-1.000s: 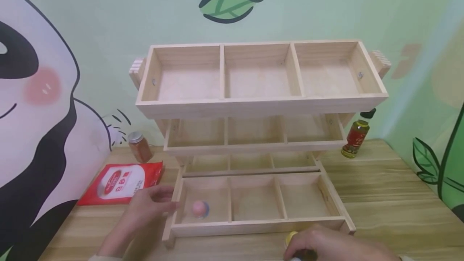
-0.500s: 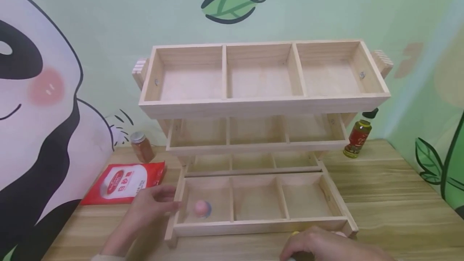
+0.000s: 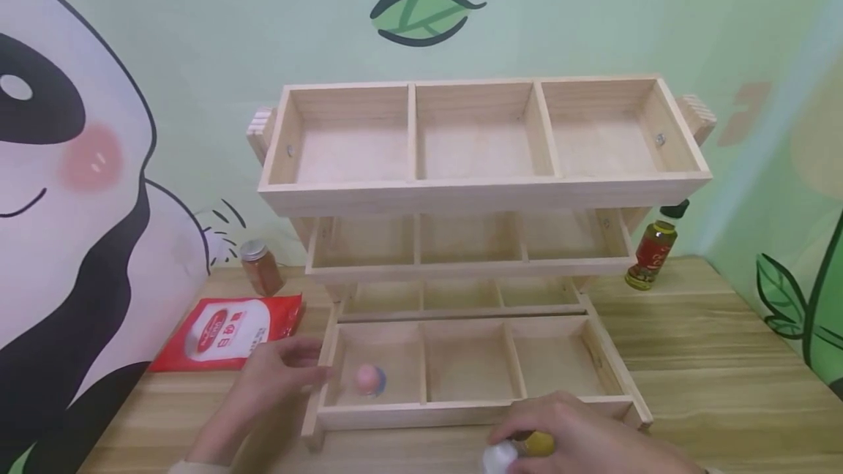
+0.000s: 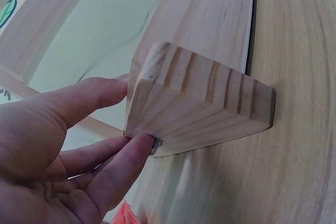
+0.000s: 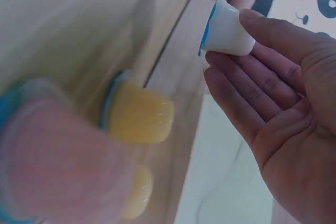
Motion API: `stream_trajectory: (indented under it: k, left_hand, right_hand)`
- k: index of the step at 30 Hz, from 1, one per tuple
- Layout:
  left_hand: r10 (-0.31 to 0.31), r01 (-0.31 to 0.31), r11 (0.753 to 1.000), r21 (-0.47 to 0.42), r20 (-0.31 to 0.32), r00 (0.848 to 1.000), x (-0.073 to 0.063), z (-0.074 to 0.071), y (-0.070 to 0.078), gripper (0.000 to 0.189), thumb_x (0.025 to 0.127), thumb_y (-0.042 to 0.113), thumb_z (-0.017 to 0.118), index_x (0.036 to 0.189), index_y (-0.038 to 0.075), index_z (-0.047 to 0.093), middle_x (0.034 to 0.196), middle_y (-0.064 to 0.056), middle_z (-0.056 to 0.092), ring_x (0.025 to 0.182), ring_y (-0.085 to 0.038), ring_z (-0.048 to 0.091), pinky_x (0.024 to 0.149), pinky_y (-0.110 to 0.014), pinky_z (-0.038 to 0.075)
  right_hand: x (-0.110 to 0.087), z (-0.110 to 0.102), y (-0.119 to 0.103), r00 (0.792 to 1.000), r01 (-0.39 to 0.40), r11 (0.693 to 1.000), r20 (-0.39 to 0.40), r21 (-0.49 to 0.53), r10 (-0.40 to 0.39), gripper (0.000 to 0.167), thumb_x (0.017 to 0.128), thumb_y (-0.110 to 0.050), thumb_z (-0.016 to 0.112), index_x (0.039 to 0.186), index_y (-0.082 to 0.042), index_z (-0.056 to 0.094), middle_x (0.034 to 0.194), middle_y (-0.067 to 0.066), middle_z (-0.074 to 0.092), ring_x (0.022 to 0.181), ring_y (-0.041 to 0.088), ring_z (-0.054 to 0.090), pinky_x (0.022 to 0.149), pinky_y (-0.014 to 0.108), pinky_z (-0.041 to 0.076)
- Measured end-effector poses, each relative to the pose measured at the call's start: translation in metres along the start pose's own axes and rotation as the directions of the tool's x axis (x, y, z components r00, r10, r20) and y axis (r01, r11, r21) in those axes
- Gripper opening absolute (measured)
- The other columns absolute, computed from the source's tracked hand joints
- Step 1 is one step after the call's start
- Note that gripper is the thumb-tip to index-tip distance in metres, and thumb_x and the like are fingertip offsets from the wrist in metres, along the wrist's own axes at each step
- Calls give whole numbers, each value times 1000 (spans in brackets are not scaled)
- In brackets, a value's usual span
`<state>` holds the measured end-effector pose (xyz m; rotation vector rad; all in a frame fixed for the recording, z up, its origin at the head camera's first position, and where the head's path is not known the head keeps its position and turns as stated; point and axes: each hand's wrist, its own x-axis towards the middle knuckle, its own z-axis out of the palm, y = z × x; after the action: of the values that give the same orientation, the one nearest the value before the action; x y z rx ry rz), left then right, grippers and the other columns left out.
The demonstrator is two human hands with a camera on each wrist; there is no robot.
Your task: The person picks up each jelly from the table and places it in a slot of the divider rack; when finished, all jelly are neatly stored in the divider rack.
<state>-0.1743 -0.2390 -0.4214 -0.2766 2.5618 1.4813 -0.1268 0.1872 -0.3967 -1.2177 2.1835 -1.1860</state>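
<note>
Pinched in the right hand (image 3: 579,434), before the middle of the pale wooden three-compartment bottom tray (image 3: 408,415): a small white tapered plastic cup (image 5: 228,31), blue-rimmed end facing the tabletop (image 3: 711,386). Beyond and leftward, inside the tray's left compartment (image 3: 395,350): a small pink, blue-edged cup (image 3: 366,379). Pinched in the left hand (image 3: 273,377), at the tray's left end: pale wooden side rail (image 4: 194,95). Near the tray's front: yellow tapered plastic cups (image 5: 140,116).

Honestly can't read anything for sure here. The red-and-white packet (image 3: 227,333) has an oval logo (image 3: 212,330) plus some red characters, all too fuzzy; the bottle (image 3: 650,249) has lettering on its red label (image 3: 653,254), too small to make out.
</note>
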Motion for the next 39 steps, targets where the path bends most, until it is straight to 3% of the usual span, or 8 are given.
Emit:
stream_trajectory:
  k: [3, 5, 8, 15, 24, 34, 39]
  left_hand:
    - [2, -2, 1000, 2, 0, 1000, 0, 0, 0, 68, 80, 39, 94, 136, 9, 70, 120, -7, 76, 96, -20, 75, 89, -44, 63]
    - [1, -1, 1000, 3, -2, 1000, 0, 0, 0, 68, 80, 39, 94, 136, 9, 70, 120, -7, 76, 96, -19, 74, 89, -45, 62]
    - [-1, 1, 1000, 4, -4, 1000, 0, 0, 0, 68, 81, 39, 94, 137, 9, 70, 120, -7, 76, 96, -19, 74, 89, -45, 62]
    - [23, -23, 1000, 5, -4, 1000, -1, 0, -1, 65, 82, 35, 94, 136, 8, 70, 118, -7, 77, 95, -19, 75, 88, -43, 63]
    - [51, -51, 999, -12, -13, 999, -3, 1, -1, 63, 83, 32, 93, 135, 5, 70, 120, -10, 77, 99, -23, 76, 90, -41, 62]
    - [50, -50, 999, 0, -13, 999, -1, 0, -1, 62, 83, 33, 94, 134, 6, 71, 118, -8, 77, 98, -22, 74, 89, -41, 62]
    - [38, -38, 999, 3, -11, 999, 0, 0, -1, 64, 82, 35, 94, 134, 7, 71, 117, -7, 77, 96, -20, 74, 88, -42, 63]
  right_hand:
    - [8, 1, -2, 991, 112, 989, -55, -98, -118, 26, 102, -21, 75, 127, -18, 73, 118, -9, 74, 103, 6, 67, 85, 32, 61]
    - [14, 2, -4, 975, 185, 966, -92, -182, -204, 26, 101, -17, 75, 127, -17, 73, 117, -8, 75, 104, 6, 68, 84, 32, 61]
    - [23, 4, -5, 955, 223, 945, -141, -238, -260, 28, 99, -15, 78, 126, -14, 73, 118, -5, 75, 104, 7, 70, 84, 32, 62]
    - [42, 9, -6, 924, 199, 922, -251, -333, -290, 29, 92, -10, 84, 120, -10, 76, 116, -1, 77, 103, 10, 72, 86, 30, 61]
    - [66, 8, -14, 939, 89, 957, -296, -277, -173, 29, 96, -20, 81, 122, -8, 75, 117, -1, 77, 106, 12, 72, 92, 30, 59]
    - [99, 15, -15, 919, 104, 943, -333, -316, -213, 26, 91, -10, 85, 115, -4, 77, 108, 2, 79, 99, 12, 73, 89, 29, 60]
    - [113, 20, -12, 915, 73, 936, -350, -345, -200, 26, 90, -9, 86, 114, -3, 77, 107, 5, 79, 98, 17, 75, 88, 29, 60]
